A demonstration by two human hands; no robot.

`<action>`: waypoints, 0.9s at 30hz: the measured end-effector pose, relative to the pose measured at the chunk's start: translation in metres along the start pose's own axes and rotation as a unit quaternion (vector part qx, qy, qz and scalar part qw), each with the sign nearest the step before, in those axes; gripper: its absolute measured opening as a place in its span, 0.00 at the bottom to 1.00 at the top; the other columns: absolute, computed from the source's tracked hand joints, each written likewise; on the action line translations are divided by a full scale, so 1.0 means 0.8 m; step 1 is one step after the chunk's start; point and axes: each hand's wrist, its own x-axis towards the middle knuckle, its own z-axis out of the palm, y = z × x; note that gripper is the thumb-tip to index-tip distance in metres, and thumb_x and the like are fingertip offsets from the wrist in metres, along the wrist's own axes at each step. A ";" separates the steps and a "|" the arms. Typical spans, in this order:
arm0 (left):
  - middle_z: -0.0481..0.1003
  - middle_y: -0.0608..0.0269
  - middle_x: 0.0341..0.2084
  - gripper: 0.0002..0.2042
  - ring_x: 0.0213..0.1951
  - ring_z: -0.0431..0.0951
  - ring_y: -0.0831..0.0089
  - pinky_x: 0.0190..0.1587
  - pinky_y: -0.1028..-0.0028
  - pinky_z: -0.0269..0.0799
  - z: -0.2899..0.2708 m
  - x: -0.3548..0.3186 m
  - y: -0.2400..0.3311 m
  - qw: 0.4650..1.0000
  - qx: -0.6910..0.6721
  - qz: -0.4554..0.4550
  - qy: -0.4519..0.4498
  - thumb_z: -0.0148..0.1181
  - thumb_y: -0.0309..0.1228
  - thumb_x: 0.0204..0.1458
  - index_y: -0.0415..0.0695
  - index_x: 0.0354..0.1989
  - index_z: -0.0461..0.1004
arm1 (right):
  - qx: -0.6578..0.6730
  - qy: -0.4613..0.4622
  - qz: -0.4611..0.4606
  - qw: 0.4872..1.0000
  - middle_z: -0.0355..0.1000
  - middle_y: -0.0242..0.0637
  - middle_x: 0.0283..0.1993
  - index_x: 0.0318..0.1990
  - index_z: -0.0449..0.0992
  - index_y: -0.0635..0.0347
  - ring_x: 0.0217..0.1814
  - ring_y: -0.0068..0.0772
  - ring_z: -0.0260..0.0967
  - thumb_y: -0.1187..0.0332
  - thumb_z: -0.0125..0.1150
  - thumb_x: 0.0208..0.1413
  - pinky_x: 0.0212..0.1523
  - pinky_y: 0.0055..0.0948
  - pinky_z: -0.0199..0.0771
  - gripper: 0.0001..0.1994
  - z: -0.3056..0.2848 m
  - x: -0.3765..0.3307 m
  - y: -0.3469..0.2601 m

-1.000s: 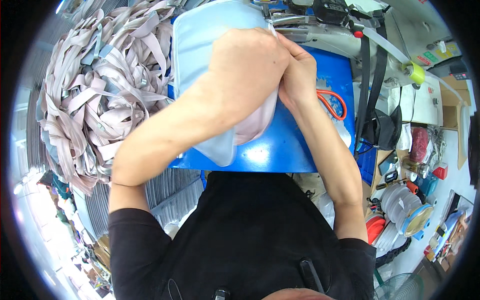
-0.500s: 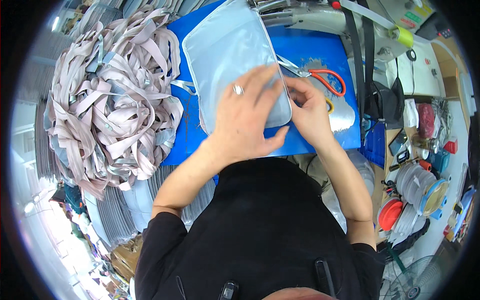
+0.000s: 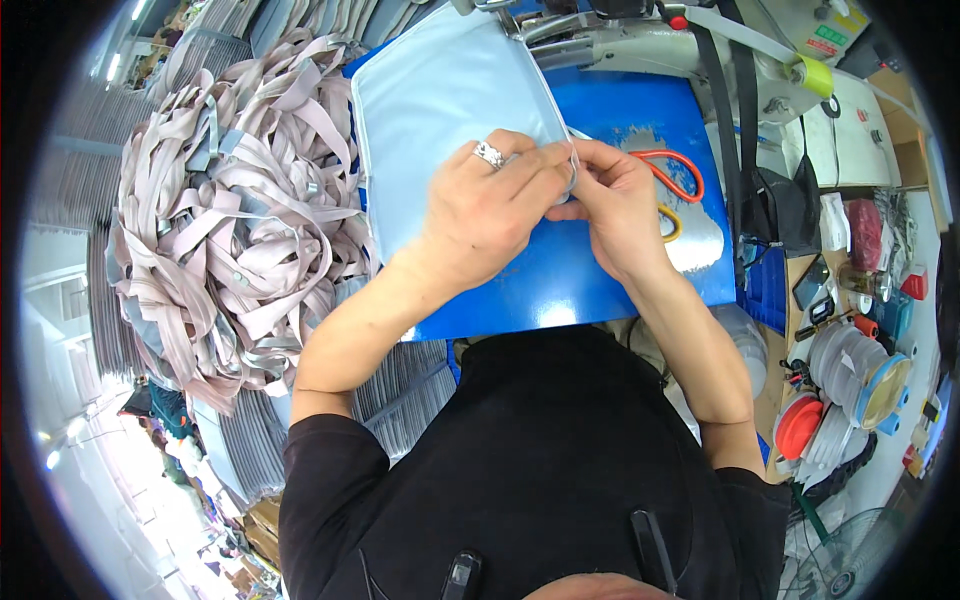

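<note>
A light grey-blue fabric panel (image 3: pixel 450 85) with a piped edge lies on the blue table, its far end under the sewing machine (image 3: pixel 600 45). My left hand (image 3: pixel 495 205), with a ring on one finger, is closed on the panel's near right corner. Thumb and fingers of my right hand (image 3: pixel 615 200) pinch the edge at that same corner, touching the left fingertips. The corner itself is mostly hidden by my fingers. Just beyond my right hand are scissors with an orange-red handle (image 3: pixel 690 180) and a yellow handle loop (image 3: pixel 672 225), their blades largely covered.
A big heap of pinkish-grey zipper-like strips (image 3: pixel 240 220) rises left of the blue tabletop (image 3: pixel 560 295). Stacks of grey panels (image 3: pixel 400 400) stand below and behind it. Black straps (image 3: pixel 745 130) hang at the right, near a shelf with spools (image 3: pixel 840 365) and small tools.
My left hand has gone from lying spread on the panel to gripping its near right corner beside my right hand. The panel's near edge has shifted away and is gathered up between my fingers.
</note>
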 end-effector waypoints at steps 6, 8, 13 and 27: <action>0.81 0.67 0.39 0.14 0.39 0.79 0.69 0.33 0.71 0.75 0.000 0.019 -0.052 0.999 0.023 0.023 -0.024 0.63 0.24 0.41 0.44 0.40 0.80 | 0.007 -0.015 -0.013 1.000 0.81 0.35 0.42 0.53 0.80 0.67 0.41 0.23 0.80 0.70 0.63 0.65 0.38 0.25 0.85 0.13 0.012 0.055 0.000; 0.81 0.67 0.38 0.15 0.39 0.79 0.68 0.33 0.70 0.75 0.004 0.024 -0.072 0.999 0.030 0.030 -0.031 0.63 0.25 0.41 0.45 0.41 0.80 | 0.010 -0.013 -0.016 1.000 0.81 0.36 0.42 0.53 0.80 0.67 0.42 0.25 0.80 0.69 0.63 0.65 0.39 0.26 0.85 0.13 0.017 0.072 -0.002; 0.82 0.68 0.36 0.13 0.40 0.81 0.65 0.35 0.68 0.76 0.009 0.041 -0.109 0.997 0.048 0.014 -0.058 0.64 0.24 0.44 0.47 0.40 0.80 | 0.030 0.029 -0.021 0.999 0.81 0.37 0.43 0.52 0.80 0.67 0.42 0.27 0.80 0.69 0.67 0.62 0.38 0.26 0.84 0.14 0.030 0.115 -0.001; 0.71 0.60 0.31 0.38 0.30 0.81 0.58 0.33 0.62 0.80 -0.075 0.011 -0.127 0.939 0.204 -0.063 -0.271 0.58 0.23 0.52 0.70 0.73 0.62 | -0.054 0.193 -0.066 0.978 0.79 0.41 0.34 0.39 0.81 0.73 0.34 0.28 0.77 0.73 0.70 0.48 0.36 0.31 0.78 0.12 0.074 0.132 -0.001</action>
